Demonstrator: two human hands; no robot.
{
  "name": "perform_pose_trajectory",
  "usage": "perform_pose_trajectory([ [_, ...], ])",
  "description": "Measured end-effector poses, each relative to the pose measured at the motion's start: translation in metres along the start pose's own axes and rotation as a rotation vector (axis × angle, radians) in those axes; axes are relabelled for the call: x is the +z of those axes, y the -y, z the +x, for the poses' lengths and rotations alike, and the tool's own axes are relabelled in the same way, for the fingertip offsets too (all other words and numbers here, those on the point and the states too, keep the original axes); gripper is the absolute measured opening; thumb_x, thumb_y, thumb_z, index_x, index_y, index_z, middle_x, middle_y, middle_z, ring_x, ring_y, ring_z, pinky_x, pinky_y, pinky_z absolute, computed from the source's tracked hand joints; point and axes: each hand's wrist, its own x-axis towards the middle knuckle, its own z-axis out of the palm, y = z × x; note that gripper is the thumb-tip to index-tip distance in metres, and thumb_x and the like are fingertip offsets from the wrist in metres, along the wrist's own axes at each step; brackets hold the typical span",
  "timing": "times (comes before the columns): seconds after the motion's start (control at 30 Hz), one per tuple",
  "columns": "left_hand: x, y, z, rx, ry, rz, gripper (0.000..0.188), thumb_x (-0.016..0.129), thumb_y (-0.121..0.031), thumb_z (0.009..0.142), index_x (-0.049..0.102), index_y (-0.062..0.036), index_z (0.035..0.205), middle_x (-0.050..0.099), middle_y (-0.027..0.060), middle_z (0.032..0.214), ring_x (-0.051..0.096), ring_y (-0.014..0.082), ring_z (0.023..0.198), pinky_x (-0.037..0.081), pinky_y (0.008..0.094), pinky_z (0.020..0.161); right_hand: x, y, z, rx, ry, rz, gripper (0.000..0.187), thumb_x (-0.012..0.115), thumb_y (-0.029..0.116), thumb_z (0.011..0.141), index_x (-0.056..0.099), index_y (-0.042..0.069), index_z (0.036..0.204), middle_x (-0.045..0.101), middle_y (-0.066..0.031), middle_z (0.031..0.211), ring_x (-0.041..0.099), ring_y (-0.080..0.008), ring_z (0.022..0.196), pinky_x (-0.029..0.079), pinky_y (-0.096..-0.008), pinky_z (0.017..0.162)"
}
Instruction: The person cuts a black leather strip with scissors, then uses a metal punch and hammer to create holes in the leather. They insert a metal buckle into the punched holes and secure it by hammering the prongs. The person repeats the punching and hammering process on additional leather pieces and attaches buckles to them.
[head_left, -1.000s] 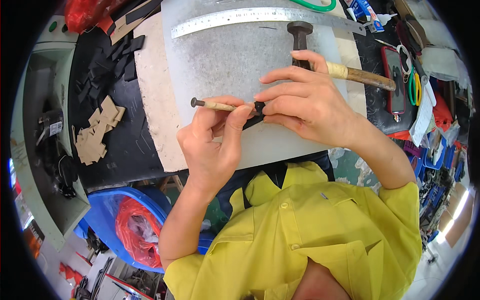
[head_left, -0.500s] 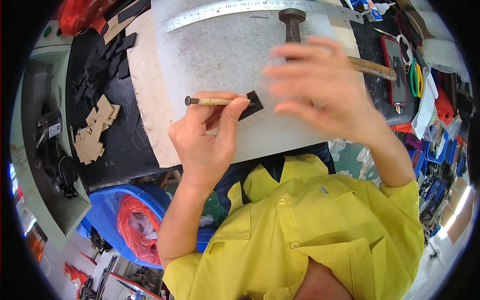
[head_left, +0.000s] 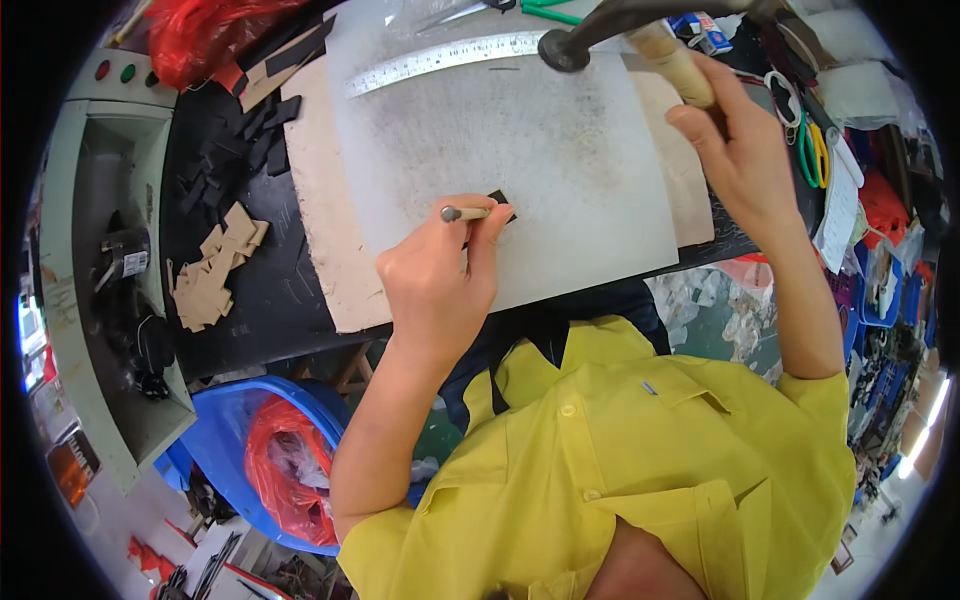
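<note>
My left hand point(head_left: 435, 275) pinches a short punch point(head_left: 466, 213) with a metal head and a pale wrapped shaft, tilted. Its tip is hidden behind my fingers, over a small black strip point(head_left: 509, 213) on the whitish translucent board point(head_left: 590, 225). My fingertips cover part of the strip. My right hand point(head_left: 740, 150) is closed round the wooden handle of a hammer point(head_left: 676, 66), held up at the board's far right. The dark metal hammer head point(head_left: 566, 52) points left, above the far part of the board.
A steel ruler point(head_left: 440, 62) lies across the far part of the board, over a beige sheet point(head_left: 325, 220). Black pieces point(head_left: 225, 150) and tan pieces point(head_left: 218, 270) are piled at left. Scissors with green and yellow handles point(head_left: 820, 160) lie at right. A blue bin point(head_left: 225, 430) stands lower left.
My right hand, earlier blurred over the board, has moved right, taken hold of the hammer and lifted it. My left hand still holds the punch on the strip. The view has shifted slightly.
</note>
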Motion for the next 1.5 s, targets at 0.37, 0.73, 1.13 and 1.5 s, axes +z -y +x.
perform_pose_trajectory([
  [0.37, -0.003, -0.010, 0.007, 0.106, 0.091, 0.197, 0.021, 0.070, -0.012, 0.085, 0.053, -0.0018, 0.078, 0.062, 0.0115, 0.065, 0.061, 0.0302, 0.054, 0.046, 0.0369, 0.048, -0.067, 0.096, 0.017, -0.179, -0.118, 0.616, 0.027, 0.071, 0.026, 0.088, 0.059, 0.003, 0.094, 0.051, 0.0023, 0.060, 0.045, -0.0078, 0.049, 0.038, -0.0247, 0.047],
  [0.73, -0.011, -0.010, 0.010, 0.046, 0.150, 0.149, 0.010, 0.066, -0.007, 0.086, 0.058, -0.0026, 0.083, 0.063, 0.0108, 0.066, 0.061, 0.0286, 0.053, 0.045, 0.0355, 0.048, -0.018, 0.042, -0.021, -0.279, 0.193, -0.304, 0.031, 0.073, 0.028, 0.082, 0.049, 0.009, 0.083, 0.058, -0.0127, 0.061, 0.060, -0.0342, 0.057, 0.045, -0.0417, 0.048],
  [1.13, -0.015, -0.006, 0.013, 0.079, 0.155, -0.023, 0.034, 0.064, 0.003, 0.078, 0.062, -0.0054, 0.112, 0.068, 0.0117, 0.077, 0.064, 0.0285, 0.063, 0.050, 0.0376, 0.056, 0.000, 0.035, -0.020, -0.213, 0.322, -0.234, 0.032, 0.074, 0.025, 0.080, 0.046, 0.009, 0.080, 0.056, -0.0076, 0.063, 0.058, -0.0304, 0.057, 0.042, -0.0382, 0.046],
  [1.5, -0.009, 0.005, 0.004, 0.029, 0.075, -0.011, 0.011, 0.069, -0.004, 0.085, 0.058, -0.0015, 0.089, 0.064, 0.0094, 0.071, 0.064, 0.0226, 0.057, 0.048, 0.0306, 0.048, 0.000, 0.040, -0.017, -0.332, 0.407, -0.372, 0.031, 0.074, 0.021, 0.075, 0.046, 0.010, 0.086, 0.051, -0.0056, 0.062, 0.058, -0.0261, 0.055, 0.040, -0.0380, 0.044],
])
